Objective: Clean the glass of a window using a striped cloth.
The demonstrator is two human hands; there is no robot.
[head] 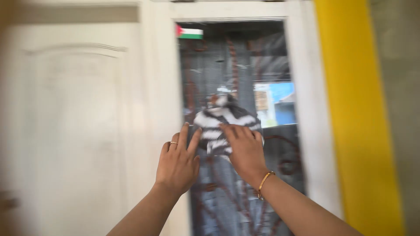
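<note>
Frame blurred by motion; fine detail is soft. The person stands facing a white door frame (159,109) with a tall glass pane (236,78) set in it. Both arms are raised toward the pane. The right hand (246,150) lies flat, fingers extended and slightly spread, pressing a black-and-white striped cloth (218,124) against the glass at about mid-height; the palm covers the cloth's lower right part, and the fingers are not curled around it. A gold bangle (264,183) sits on that wrist. The left hand (178,164) is open as well, fingers straight and pointing up, with a ring (173,143) on one finger; it rests at the inner edge of the frame, just left of the cloth, fingertips next to the cloth's left edge, though contact with the cloth cannot be told through the blur. Behind the glass, curled reddish metal grille work (284,161) shows, with blue and pale shapes outdoors beyond it. A small flag sticker (190,32) sits in the pane's upper left corner. To the left is a white panelled door (74,122); to the right a yellow vertical band (354,118), then grey wall (400,87).
</note>
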